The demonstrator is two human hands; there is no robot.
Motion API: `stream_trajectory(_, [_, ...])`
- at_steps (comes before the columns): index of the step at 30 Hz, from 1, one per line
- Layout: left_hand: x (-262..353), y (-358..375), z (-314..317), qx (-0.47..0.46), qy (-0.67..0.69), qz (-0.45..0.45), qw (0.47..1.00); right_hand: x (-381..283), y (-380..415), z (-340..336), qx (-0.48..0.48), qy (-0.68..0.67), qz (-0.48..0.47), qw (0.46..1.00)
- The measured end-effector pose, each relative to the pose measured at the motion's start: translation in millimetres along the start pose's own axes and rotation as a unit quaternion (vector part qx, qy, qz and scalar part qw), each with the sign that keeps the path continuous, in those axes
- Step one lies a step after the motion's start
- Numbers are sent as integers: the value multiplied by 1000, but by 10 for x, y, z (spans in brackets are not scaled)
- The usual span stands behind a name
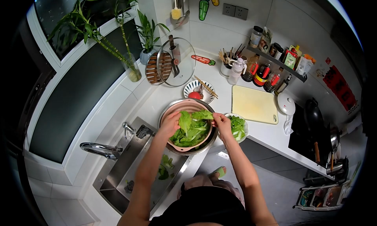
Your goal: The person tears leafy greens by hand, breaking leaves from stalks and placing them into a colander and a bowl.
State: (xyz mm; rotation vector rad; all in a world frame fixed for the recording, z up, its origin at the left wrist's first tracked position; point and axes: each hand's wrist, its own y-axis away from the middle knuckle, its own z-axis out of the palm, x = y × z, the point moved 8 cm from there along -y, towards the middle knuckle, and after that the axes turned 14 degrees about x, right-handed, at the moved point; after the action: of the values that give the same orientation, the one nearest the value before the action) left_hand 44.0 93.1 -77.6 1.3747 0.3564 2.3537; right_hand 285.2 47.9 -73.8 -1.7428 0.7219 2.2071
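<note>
From the head camera, looking down, both your bare arms reach forward over a white kitchen counter [251,133]. Your left hand [169,124] and your right hand [222,124] meet over a pink colander [184,108] that sits inside a metal bowl [208,141] at the counter's edge, just beside the sink [129,163]. The colander is filled with green lettuce leaves [192,130]. Your left fingers are curled together, clamped on a large leaf at its left side. Your right fingers are pinched on the same bunch of leaves at its upper right.

Just right of your right hand, a small dish of cut greens [238,127] rests on the counter, touching or nearly touching the metal bowl. Beyond it lies a pale cutting board [254,104]. Behind the colander is a patterned plate [198,88] with chopsticks across it. A few leaf scraps [165,167] lie in the sink, near the tap [100,149].
</note>
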Motion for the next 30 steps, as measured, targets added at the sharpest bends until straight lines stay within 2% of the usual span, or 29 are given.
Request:
stream_trajectory(3, [64,108,193,-32,40,-10,999,-7,142,20,9,-23,17,1000])
stream_trajectory(5, [38,73,160,9,67,-2,998,52,210,57,3,-36,46,998])
stream_trajectory(8, [151,265,381,3,118,13,993,166,321,211,-45,-148,106,982])
stream_trajectory(13, [-14,219,361,40,212,15,976,272,419,288,-44,-139,122,982])
stream_trajectory(15, [-46,236,399,41,226,14,973,268,461,357,-79,-121,112,983])
stream_trajectory(17, [36,262,451,38,201,90,975,223,519,393,-90,-115,108,983])
stream_trajectory(18, [25,268,486,38,201,90,975,167,559,410,-99,-109,104,984])
stream_trajectory(19, [77,289,494,58,146,144,977,106,584,409,-99,-109,103,984])
stream_trajectory(20, [131,318,508,77,89,196,973,62,618,427,-110,-139,129,976])
stream_trajectory(21, [113,321,534,75,89,196,974,27,649,446,-121,-169,154,966])
stream_trajectory(23, [169,377,524,110,43,264,957,-37,677,471,-120,-175,158,964])
stream_trajectory(25, [177,389,521,108,19,286,952,-34,654,477,-121,-180,164,962])
stream_trajectory(27, [202,404,503,106,-5,309,945,25,662,545,-169,-185,217,943])
stream_trajectory(30, [198,387,422,113,-14,303,946,0,652,560,-162,-141,198,956])
